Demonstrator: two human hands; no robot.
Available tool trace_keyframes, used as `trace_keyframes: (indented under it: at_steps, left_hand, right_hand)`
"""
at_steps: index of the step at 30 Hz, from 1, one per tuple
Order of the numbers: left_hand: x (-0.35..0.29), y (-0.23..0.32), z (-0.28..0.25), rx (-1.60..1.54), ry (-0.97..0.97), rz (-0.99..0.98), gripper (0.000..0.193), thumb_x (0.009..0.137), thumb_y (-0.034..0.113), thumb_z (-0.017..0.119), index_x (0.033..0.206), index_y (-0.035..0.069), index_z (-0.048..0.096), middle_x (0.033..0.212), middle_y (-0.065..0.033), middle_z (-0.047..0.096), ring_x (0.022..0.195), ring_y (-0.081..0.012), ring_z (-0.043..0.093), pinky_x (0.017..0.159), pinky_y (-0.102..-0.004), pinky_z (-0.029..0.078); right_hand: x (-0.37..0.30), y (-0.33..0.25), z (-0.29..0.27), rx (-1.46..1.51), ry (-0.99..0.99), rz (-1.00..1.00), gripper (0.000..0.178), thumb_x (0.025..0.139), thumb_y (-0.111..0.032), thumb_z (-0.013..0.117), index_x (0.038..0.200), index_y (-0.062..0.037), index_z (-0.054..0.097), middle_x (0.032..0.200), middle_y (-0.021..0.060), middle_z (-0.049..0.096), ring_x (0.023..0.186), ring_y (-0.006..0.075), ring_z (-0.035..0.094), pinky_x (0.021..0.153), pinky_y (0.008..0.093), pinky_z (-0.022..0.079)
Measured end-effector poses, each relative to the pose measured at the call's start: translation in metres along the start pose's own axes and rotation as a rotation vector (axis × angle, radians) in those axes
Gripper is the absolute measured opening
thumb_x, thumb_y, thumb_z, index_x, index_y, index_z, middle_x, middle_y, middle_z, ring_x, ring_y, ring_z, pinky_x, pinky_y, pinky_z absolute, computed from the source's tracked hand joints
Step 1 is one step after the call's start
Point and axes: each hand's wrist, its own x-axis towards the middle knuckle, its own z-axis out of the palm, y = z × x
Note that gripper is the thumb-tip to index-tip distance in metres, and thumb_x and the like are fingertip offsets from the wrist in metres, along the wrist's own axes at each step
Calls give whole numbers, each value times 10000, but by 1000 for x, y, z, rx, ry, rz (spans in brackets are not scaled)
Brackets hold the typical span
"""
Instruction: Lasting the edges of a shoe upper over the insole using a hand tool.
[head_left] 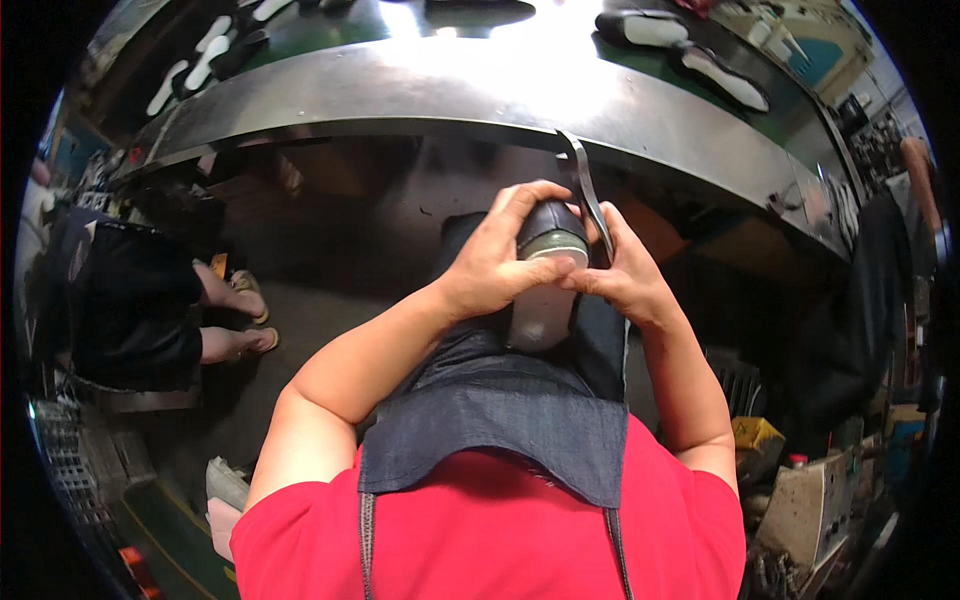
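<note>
In front of my apron a black shoe upper (553,216) is stretched over a shoe last, its pale insole (540,318) facing up. My left hand (492,252) wraps round the shoe's left side, with its thumb pressed on the insole near the black edge. Against the right side of the shoe is my right hand (628,268), its thumb meeting the left one. Curved metal pincers (583,182) pass through my right hand and point away from me. The fingers under the shoe are hidden.
Ahead runs a metal bench edge (330,92), with a green conveyor surface beyond carrying several black shoes (640,28) and white soles (205,65). Another person (130,300) in black sits at left. A yellow box (757,438) and a worn machine housing (805,510) stand at lower right.
</note>
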Motion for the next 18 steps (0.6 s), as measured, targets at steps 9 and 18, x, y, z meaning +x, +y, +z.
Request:
trace_keyframes:
  at_steps: [9, 18]
  left_hand:
    - [-8, 10, 23, 70, 87, 80, 573, 744, 200, 781, 1244, 55, 541, 1308, -141, 443, 1258, -252, 429, 1080, -351, 306]
    - [-4, 17, 18, 180, -128, 206, 760, 742, 255, 796, 1367, 26, 431, 1368, -193, 405, 1310, -314, 390, 1110, -387, 269]
  right_hand:
    - [-32, 4, 9, -1, 116, -14, 618, 707, -97, 780, 1252, -41, 494, 862, -35, 405, 738, 77, 416, 648, 218, 404]
    - [-47, -7, -2, -167, 146, 71, 611, 611, -205, 894, 1043, -68, 484, 873, 1, 475, 756, 107, 453, 686, 241, 426]
